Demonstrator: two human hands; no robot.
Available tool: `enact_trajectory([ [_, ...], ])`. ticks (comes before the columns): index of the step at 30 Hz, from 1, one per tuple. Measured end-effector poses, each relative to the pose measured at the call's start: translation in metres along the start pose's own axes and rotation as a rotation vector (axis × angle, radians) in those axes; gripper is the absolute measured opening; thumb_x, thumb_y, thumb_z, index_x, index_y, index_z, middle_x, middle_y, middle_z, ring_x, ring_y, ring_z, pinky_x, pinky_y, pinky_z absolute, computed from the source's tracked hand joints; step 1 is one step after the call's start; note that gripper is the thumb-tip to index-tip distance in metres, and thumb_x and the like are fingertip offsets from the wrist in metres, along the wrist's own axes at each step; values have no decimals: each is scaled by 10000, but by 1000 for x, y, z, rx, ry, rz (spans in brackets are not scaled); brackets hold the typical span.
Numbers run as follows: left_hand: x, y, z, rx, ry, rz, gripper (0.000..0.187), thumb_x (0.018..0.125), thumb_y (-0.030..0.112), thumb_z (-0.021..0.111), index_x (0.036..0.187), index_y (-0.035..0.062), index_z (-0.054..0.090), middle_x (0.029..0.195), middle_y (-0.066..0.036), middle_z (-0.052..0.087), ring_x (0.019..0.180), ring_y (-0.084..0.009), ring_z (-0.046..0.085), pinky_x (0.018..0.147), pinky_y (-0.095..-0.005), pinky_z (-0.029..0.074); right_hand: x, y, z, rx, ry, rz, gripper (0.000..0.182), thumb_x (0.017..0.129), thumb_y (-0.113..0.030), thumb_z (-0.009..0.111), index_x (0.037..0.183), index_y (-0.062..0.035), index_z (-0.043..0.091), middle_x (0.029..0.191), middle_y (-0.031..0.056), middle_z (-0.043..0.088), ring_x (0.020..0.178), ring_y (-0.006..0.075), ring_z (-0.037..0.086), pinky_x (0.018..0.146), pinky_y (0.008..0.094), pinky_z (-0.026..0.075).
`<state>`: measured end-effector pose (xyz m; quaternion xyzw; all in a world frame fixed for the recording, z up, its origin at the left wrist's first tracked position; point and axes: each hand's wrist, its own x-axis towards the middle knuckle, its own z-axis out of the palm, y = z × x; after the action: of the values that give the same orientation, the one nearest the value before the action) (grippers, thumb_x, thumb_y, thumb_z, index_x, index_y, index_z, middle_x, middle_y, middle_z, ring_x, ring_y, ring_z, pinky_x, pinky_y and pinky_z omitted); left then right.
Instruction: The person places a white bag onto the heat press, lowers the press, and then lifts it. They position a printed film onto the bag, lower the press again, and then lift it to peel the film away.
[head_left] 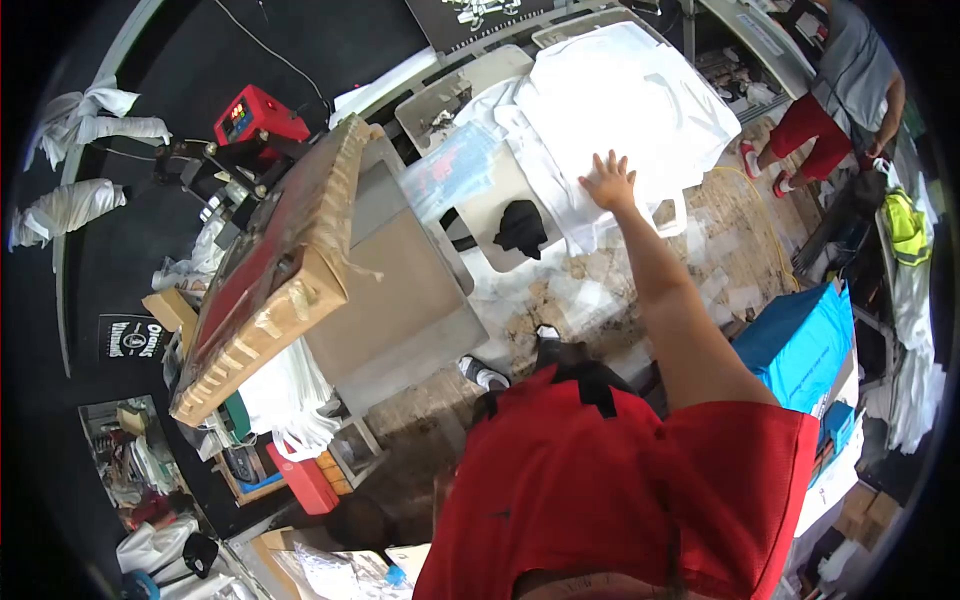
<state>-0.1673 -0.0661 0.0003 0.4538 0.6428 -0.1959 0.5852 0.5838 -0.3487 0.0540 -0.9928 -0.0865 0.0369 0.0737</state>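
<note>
My right hand (608,184) reaches out over a pile of white cloth bags (640,95). Its fingers are spread and the palm faces down on the near edge of the white fabric. A bag handle loop (682,215) sticks out at the pile's lower right. Left of the hand, a crumpled black cloth (520,228) lies on a pale board (478,222). Beside the pile is a sheet with blue and reddish stains (452,172). My left hand is out of view.
A large tape-edged frame (325,275) stands tilted at left, over a flat grey-brown platen (385,265). Behind it is a red box with a lit display (258,116). A blue bag (800,345) is at right. Another person (850,85) stands at far right. A yellow cable (775,225) crosses the floor.
</note>
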Motion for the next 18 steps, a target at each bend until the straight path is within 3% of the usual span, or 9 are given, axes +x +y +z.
enact_trajectory([
  [2, 0, -20, 4, 37, -29, -27, 306, 988, 318, 567, 1126, 50, 618, 990, -85, 701, 847, -182, 671, 740, -332, 539, 7, 7, -26, 6, -180, -38, 805, 894, -629, 531, 1553, -226, 304, 1636, 153, 177, 1499, 415, 146, 1139, 643, 239],
  [3, 0, -23, 5, 51, -41, -29, 305, 988, 317, 567, 1125, 50, 618, 988, -85, 701, 846, -182, 671, 738, -331, 538, 6, 13, -35, -7, -186, -63, 758, 887, -587, 573, 1497, -172, 402, 1599, 160, 262, 1460, 402, 254, 1103, 617, 329],
  [6, 2, -20, 2, 72, -59, -18, 301, 987, 313, 566, 1121, 49, 619, 981, -86, 700, 842, -179, 669, 732, -328, 537, -2, 8, -39, 66, -222, -43, 701, 880, -558, 603, 1429, -139, 484, 1567, 157, 316, 1411, 378, 336, 1064, 594, 392],
  [7, 4, -17, 1, 71, -62, -11, 300, 987, 312, 566, 1119, 48, 619, 979, -86, 700, 840, -179, 669, 730, -327, 536, -16, 1, -46, 55, -156, -38, 617, 838, -546, 667, 1290, -129, 610, 1481, 115, 430, 1345, 352, 420, 1059, 490, 435],
  [10, 7, 0, -3, 46, -59, 12, 297, 986, 309, 565, 1115, 47, 619, 973, -88, 699, 836, -176, 667, 725, -325, 535, -42, -2, -33, 27, 13, -144, 476, 841, -430, 696, 1198, -118, 660, 1304, 122, 599, 1295, 350, 483, 1043, 486, 443],
  [15, 10, 77, -2, -22, -35, 106, 291, 985, 303, 563, 1108, 45, 620, 962, -89, 698, 829, -172, 665, 715, -320, 533, -47, 0, -30, 195, 53, -59, 350, 830, -374, 696, 1072, -123, 725, 1152, 124, 685, 1185, 335, 582, 980, 451, 492],
  [17, 5, 120, -1, 96, -52, 159, 397, 988, 340, 550, 1258, 50, 572, 1126, -103, 670, 974, -207, 644, 826, -367, 511, -46, 0, -35, 298, 25, 4, 319, 822, -354, 695, 1035, -123, 748, 1124, 118, 706, 1130, 327, 624, 946, 444, 516],
  [18, -10, 133, 8, 90, -50, 157, 397, 988, 340, 550, 1258, 50, 572, 1126, -103, 670, 974, -207, 644, 826, -367, 511, -47, 5, -36, 353, 21, 26, 298, 822, -354, 700, 1006, -127, 761, 1070, 126, 721, 1044, 326, 660, 911, 424, 533],
])
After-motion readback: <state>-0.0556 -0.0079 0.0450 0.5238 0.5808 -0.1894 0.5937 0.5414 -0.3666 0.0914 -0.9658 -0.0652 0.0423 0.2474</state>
